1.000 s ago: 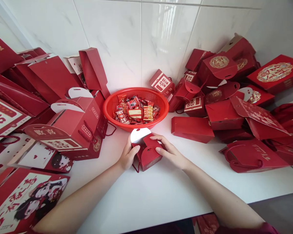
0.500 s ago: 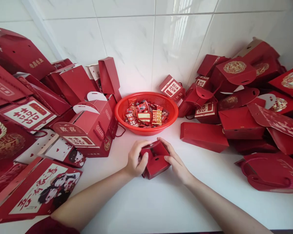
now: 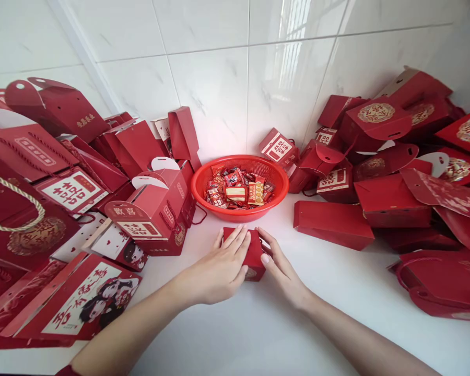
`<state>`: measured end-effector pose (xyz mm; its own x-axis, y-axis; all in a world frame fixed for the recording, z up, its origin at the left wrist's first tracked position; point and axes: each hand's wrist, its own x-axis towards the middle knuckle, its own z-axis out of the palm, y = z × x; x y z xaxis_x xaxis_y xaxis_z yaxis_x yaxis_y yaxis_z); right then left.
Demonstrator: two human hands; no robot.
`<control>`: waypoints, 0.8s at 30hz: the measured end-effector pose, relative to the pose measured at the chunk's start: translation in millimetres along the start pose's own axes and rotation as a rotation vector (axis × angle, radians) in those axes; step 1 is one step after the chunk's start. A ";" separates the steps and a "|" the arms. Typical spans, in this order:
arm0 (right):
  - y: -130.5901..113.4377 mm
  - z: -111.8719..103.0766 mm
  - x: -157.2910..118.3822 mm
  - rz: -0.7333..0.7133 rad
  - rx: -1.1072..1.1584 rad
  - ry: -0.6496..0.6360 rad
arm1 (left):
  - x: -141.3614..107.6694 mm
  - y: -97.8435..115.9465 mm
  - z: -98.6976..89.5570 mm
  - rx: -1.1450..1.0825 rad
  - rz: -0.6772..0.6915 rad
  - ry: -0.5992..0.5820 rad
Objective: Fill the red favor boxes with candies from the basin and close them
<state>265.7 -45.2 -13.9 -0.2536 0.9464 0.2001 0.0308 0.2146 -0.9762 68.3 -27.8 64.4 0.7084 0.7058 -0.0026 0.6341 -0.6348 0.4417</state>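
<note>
A small red box (image 3: pixel 254 254) stands on the white table in front of me, its top flaps folded down. My left hand (image 3: pixel 220 266) lies over its left part and top, fingers stretched out and nearly flat. At the right side, my right hand (image 3: pixel 284 269) rests against the box with thumb and fingers spread apart around its edge. Just behind the box, a red plastic basket (image 3: pixel 238 213) holds several wrapped sweets and snacks (image 3: pixel 237 188).
Several red boxes and bags (image 3: pixel 152 209) are heaped on the left, one with a rope handle. More red boxes (image 3: pixel 391 198) are piled on the right; a long plain one (image 3: pixel 332 224) lies nearest the basket. A tiled wall (image 3: pixel 211 94) rises behind.
The top of the small box has gone from open to folded down. My left hand has moved from its left side onto the top. The view has shifted slightly.
</note>
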 end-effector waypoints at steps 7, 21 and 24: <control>2.6 -3.1 0.0 -0.090 0.017 0.007 | -7.6 -0.4 0.2 0.062 -0.274 0.190; 7.5 -22.2 11.2 -0.116 0.012 0.236 | -0.5 18.4 -86.3 -0.362 -0.277 0.432; 9.4 -25.8 13.5 -0.096 0.023 0.228 | -7.1 39.3 -136.9 -0.233 -0.244 0.567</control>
<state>287.5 -24.2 -18.3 -0.0294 0.9526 0.3027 -0.0058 0.3027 -0.9531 45.8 -14.7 204.6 0.2396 0.9174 0.3179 0.6270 -0.3962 0.6708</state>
